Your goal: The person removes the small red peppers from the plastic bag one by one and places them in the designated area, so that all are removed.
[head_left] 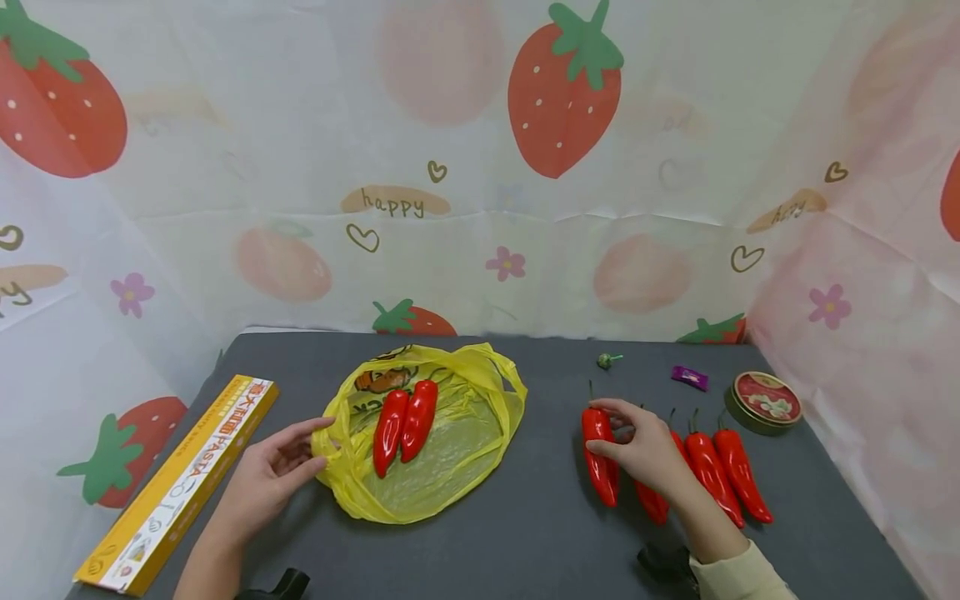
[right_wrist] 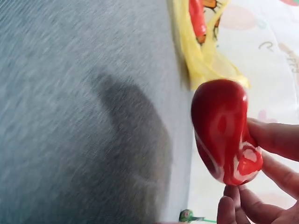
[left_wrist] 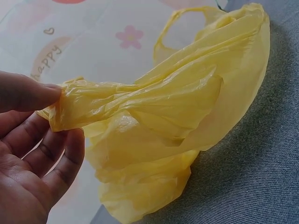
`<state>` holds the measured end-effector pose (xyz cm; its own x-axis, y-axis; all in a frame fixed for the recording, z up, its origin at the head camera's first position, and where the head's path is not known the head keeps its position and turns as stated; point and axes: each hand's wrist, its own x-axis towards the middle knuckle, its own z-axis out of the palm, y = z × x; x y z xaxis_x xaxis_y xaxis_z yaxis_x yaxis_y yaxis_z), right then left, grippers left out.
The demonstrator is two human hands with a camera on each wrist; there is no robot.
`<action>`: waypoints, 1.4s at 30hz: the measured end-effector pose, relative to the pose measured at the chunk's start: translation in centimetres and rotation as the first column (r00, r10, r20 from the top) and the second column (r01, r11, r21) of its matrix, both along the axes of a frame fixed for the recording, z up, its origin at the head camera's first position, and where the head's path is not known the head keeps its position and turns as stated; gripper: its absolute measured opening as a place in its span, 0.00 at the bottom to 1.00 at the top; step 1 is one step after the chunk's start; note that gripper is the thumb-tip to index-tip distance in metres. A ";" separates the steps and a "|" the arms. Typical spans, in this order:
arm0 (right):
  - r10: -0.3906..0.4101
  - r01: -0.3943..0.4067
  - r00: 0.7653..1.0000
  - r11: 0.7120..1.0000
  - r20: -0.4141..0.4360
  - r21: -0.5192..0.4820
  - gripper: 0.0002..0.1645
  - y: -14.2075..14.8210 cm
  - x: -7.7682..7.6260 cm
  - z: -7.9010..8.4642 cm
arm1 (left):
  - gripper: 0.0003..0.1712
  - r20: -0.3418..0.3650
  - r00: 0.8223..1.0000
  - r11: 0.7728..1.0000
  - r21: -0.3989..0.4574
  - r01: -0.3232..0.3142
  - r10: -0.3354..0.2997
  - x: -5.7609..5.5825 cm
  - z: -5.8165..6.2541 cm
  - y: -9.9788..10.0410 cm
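The right hand (head_left: 648, 446) holds a red pepper (head_left: 604, 482) in its fingers over the tabletop (head_left: 510, 550), stem pointing away, well right of the yellow bag (head_left: 465, 479) whose left edge the left hand's (head_left: 272, 467) fingers pinch.

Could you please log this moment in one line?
left hand: pinches yellow bag; right hand: holds red pepper above gray table; in bag: two red peppers; on table: other red peppers

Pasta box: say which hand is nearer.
Left: the left hand is just right of the pasta box, pinching the yellow bag; the right hand is across the table, gripping a red pepper.
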<state>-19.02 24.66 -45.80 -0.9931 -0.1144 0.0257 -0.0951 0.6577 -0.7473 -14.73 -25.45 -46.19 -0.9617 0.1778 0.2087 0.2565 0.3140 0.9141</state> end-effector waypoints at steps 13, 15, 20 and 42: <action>0.028 -0.007 0.996 0.970 -0.082 0.243 0.31 0.9 0.2 -1.0 | 0.25 -0.010 1.000 1.000 0.009 0.010 -0.010 0.0 -0.1 -0.1; 0.023 -0.003 0.997 0.969 -0.077 0.247 0.31 1.0 0.1 -1.1 | 0.25 -0.015 1.000 1.000 0.006 0.012 -0.011 0.0 -0.1 -0.2; 0.038 -0.023 0.998 0.965 -0.054 0.261 0.31 1.3 0.2 -1.2 | 0.25 -0.013 1.000 1.000 0.005 0.012 -0.012 0.0 -0.1 -0.2; 0.075 -0.055 0.995 0.962 -0.065 0.266 0.30 1.2 0.0 0.8 | 0.25 -0.004 1.000 1.000 0.009 0.000 0.000 0.1 0.2 -0.2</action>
